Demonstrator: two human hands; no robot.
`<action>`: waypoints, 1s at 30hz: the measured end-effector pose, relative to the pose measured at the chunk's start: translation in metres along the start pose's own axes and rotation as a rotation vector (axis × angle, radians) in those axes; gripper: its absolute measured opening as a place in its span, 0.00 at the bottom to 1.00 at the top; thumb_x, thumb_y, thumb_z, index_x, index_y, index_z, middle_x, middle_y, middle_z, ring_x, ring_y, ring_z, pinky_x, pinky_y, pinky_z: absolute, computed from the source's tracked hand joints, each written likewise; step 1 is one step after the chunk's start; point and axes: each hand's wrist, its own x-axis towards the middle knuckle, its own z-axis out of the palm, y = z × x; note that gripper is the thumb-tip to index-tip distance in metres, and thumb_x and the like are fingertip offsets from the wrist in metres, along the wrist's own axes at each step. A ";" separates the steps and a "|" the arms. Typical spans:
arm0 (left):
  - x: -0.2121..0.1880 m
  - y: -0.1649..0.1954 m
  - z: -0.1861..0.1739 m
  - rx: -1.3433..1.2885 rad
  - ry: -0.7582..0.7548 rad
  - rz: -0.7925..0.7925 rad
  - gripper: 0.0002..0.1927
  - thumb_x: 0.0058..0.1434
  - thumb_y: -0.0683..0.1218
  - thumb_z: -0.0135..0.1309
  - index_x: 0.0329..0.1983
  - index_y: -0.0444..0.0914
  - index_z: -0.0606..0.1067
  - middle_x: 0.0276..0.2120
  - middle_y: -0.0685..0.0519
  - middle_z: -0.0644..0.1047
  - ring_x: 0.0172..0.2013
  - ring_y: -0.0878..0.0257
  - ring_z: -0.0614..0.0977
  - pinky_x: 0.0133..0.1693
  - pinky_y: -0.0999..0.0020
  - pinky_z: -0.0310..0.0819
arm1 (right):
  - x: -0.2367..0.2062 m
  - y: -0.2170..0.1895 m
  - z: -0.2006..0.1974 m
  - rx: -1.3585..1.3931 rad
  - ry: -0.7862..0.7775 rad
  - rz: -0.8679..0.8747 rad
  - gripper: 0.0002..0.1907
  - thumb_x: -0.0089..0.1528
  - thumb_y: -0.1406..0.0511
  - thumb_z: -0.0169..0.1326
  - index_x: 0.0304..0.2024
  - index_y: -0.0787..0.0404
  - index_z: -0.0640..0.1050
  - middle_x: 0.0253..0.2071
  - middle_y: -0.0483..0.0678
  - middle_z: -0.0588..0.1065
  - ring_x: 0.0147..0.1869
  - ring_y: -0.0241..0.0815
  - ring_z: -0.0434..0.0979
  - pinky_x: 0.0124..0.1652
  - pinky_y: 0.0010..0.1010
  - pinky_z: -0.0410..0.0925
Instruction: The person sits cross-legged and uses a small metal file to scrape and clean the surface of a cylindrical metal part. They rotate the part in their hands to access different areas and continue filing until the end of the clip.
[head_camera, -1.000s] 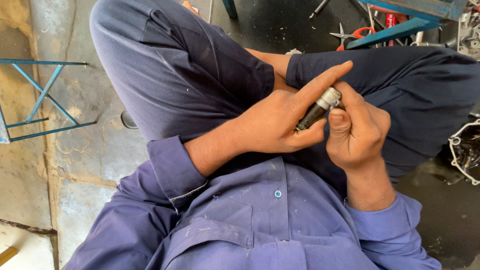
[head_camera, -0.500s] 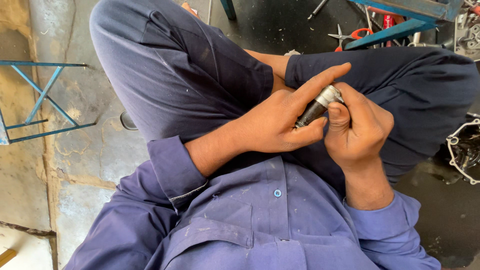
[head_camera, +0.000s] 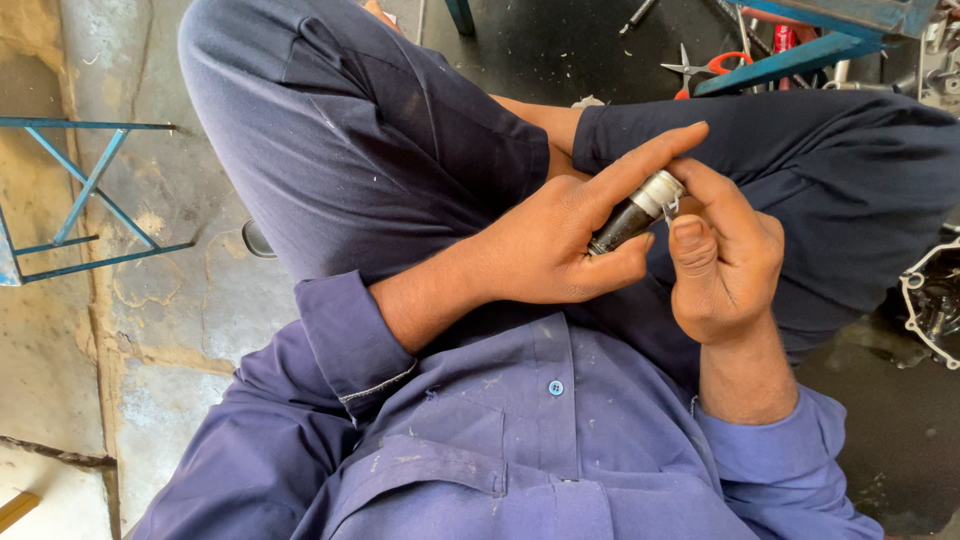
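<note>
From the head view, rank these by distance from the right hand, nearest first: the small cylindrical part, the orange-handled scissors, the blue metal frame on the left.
From the right hand:
1. Small cylindrical part: touched by its fingertips, also gripped in the left hand.
2. Orange-handled scissors: on the dark floor, beyond the knees.
3. Blue metal frame: far across, at the picture's left edge.
</note>
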 end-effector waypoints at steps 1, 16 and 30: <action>0.000 0.000 0.000 0.019 0.004 0.023 0.41 0.70 0.41 0.52 0.80 0.39 0.44 0.31 0.51 0.80 0.30 0.65 0.85 0.37 0.74 0.79 | 0.001 0.000 -0.002 -0.018 -0.016 -0.004 0.28 0.78 0.53 0.46 0.63 0.72 0.73 0.28 0.46 0.74 0.29 0.30 0.72 0.32 0.21 0.63; 0.005 0.003 -0.003 0.272 -0.045 0.093 0.42 0.70 0.43 0.53 0.79 0.38 0.42 0.28 0.52 0.79 0.27 0.61 0.84 0.33 0.69 0.79 | 0.005 -0.006 -0.015 -0.073 -0.106 -0.001 0.28 0.75 0.53 0.50 0.61 0.74 0.73 0.25 0.45 0.71 0.24 0.31 0.71 0.27 0.21 0.61; 0.001 0.002 0.006 0.211 -0.025 0.057 0.40 0.72 0.45 0.52 0.79 0.38 0.44 0.27 0.52 0.79 0.27 0.62 0.84 0.34 0.71 0.80 | 0.007 -0.014 -0.010 -0.236 -0.012 -0.184 0.25 0.78 0.55 0.46 0.56 0.75 0.75 0.36 0.55 0.77 0.33 0.44 0.79 0.34 0.29 0.69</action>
